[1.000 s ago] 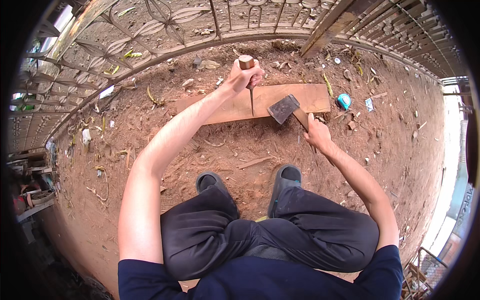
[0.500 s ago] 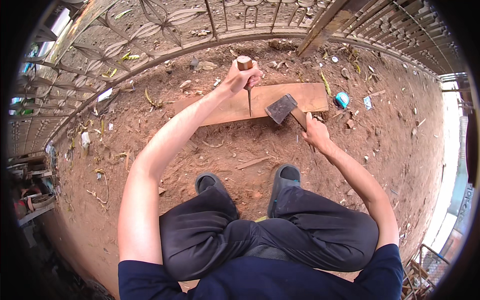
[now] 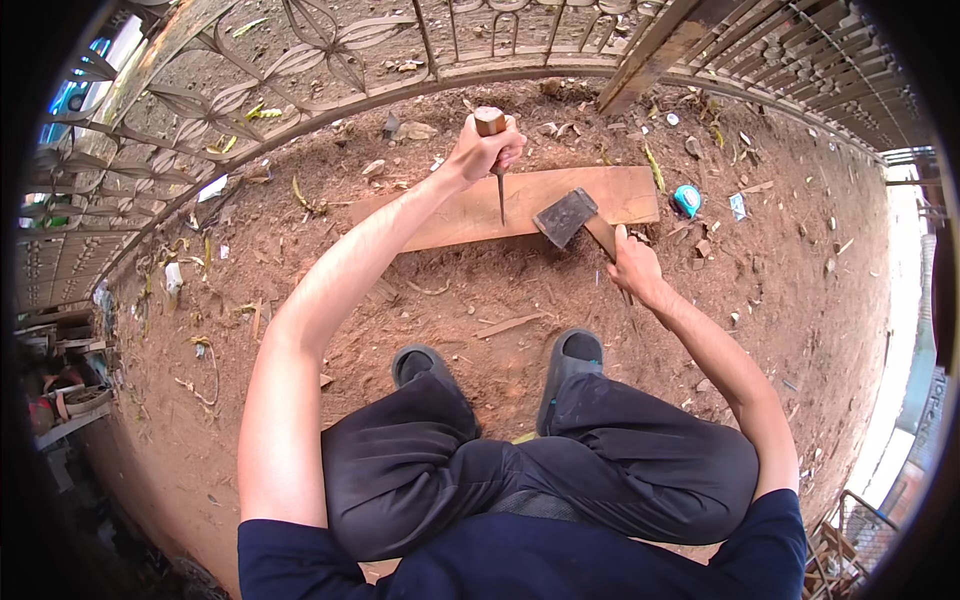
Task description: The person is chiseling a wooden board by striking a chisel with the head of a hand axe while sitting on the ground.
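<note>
My left hand (image 3: 486, 150) is closed around the wooden-handled pointed tool (image 3: 490, 121), held upright with its thin dark shaft pointing down at the long wooden plank (image 3: 628, 187) on the dirt; I cannot tell whether the tip touches it. My right hand (image 3: 634, 264) grips the wooden handle of a dark axe (image 3: 565, 217), whose head lies over the plank's near edge, right of that tip. A teal tape measure (image 3: 687, 199) rests on the soil beyond the plank's right end.
An ornate metal fence (image 3: 330, 40) arches across the far side, with a post (image 3: 650, 50) leaning among its panels. Clutter (image 3: 70, 400) is piled at the left, and a metal frame (image 3: 850, 530) stands at lower right. My sandalled feet (image 3: 567, 375) are on the littered dirt below the plank.
My left hand and the pointed tool are very slightly higher than half a second ago. The axe and my right hand have hardly moved.
</note>
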Motion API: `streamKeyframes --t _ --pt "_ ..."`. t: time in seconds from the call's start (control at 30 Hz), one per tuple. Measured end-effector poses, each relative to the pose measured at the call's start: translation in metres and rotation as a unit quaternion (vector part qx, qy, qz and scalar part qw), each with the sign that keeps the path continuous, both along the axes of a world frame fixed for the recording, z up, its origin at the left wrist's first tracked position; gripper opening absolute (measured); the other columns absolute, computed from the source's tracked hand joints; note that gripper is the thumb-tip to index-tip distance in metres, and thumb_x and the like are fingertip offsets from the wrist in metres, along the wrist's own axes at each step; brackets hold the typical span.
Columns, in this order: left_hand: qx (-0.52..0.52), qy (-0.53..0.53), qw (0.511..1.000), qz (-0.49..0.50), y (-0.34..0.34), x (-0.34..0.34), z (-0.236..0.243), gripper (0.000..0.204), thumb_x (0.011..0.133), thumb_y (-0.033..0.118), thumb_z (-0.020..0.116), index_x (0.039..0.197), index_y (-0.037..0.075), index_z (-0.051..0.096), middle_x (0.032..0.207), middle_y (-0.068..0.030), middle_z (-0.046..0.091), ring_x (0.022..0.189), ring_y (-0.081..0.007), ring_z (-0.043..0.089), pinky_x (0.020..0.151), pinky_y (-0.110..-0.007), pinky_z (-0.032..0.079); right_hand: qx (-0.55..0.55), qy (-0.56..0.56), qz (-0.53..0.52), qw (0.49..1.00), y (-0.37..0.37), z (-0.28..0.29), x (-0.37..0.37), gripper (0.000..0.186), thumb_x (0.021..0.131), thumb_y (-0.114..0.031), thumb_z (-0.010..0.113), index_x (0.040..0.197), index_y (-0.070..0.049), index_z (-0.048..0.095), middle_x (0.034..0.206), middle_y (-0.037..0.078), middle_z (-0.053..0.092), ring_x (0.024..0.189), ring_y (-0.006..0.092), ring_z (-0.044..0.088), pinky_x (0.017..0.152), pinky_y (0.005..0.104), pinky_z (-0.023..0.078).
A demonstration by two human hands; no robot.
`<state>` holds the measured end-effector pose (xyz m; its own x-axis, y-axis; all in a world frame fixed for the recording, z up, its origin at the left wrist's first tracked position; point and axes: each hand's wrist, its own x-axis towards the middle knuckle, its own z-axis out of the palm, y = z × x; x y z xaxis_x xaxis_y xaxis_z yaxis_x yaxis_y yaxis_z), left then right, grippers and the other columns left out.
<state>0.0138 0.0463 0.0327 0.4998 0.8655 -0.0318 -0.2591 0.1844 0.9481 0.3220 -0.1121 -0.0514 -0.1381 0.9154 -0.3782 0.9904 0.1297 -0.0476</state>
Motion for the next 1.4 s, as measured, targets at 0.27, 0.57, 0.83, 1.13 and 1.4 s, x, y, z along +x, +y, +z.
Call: streamKeyframes --t 0.27,0.57,0.83,1.13,1.4 --pt "0.027 0.005 0.999 0.034 -0.009 0.004 -0.007 0.030 0.086 0.006 0.060 0.065 0.011 0.039 0.054 0.0028 0.041 0.049 -0.0074 0.041 0.045 -0.025 0.031 0.002 0.013 -0.001 1.000 0.001 0.001 -0.003 0.068 0.076 -0.024 0.075 0.125 0.004 0.037 0.094 0.025 0.063 0.086 0.0387 0.067 0.072 0.0447 0.057" --pt "0.129 0.056 0.984 0.109 -0.034 0.012 -0.017 0.031 0.085 -0.002 0.060 0.061 0.008 0.044 0.054 0.0005 0.048 0.048 -0.0064 0.043 0.043 -0.023 0.031 0.006 0.013 0.003 1.000 0.001 -0.004 0.001 0.068 0.076 -0.024 0.075 0.124 0.004 0.037 0.094 0.024 0.063 0.086 0.0387 0.067 0.072 0.0448 0.057" --pt "0.164 0.070 0.976 0.125 -0.040 0.013 -0.019 0.028 0.084 -0.003 0.062 0.062 0.006 0.047 0.055 0.0010 0.049 0.048 -0.0060 0.045 0.044 -0.024 0.033 0.007 0.019 0.003 1.000 0.001 -0.004 0.000 0.065 0.076 -0.024 0.075 0.122 0.004 0.038 0.093 0.024 0.063 0.086 0.0385 0.067 0.070 0.0448 0.057" --pt "0.202 0.086 0.968 0.123 -0.047 0.012 -0.022 0.031 0.087 -0.001 0.063 0.062 0.006 0.046 0.054 0.0024 0.048 0.049 -0.0054 0.046 0.044 -0.024 0.034 -0.007 0.027 -0.007 1.000 0.002 0.000 -0.002 0.065 0.077 -0.024 0.074 0.122 0.004 0.037 0.095 0.024 0.064 0.087 0.0394 0.067 0.073 0.0456 0.056" --pt "0.161 0.035 0.983 0.080 -0.043 0.011 -0.023 0.030 0.086 -0.003 0.060 0.062 0.006 0.045 0.053 0.0020 0.046 0.048 -0.0053 0.042 0.043 -0.024 0.031 -0.015 0.025 -0.021 0.999 0.002 0.000 -0.001 0.063 0.078 -0.024 0.072 0.123 0.003 0.037 0.094 0.024 0.064 0.086 0.0390 0.067 0.072 0.0460 0.057"
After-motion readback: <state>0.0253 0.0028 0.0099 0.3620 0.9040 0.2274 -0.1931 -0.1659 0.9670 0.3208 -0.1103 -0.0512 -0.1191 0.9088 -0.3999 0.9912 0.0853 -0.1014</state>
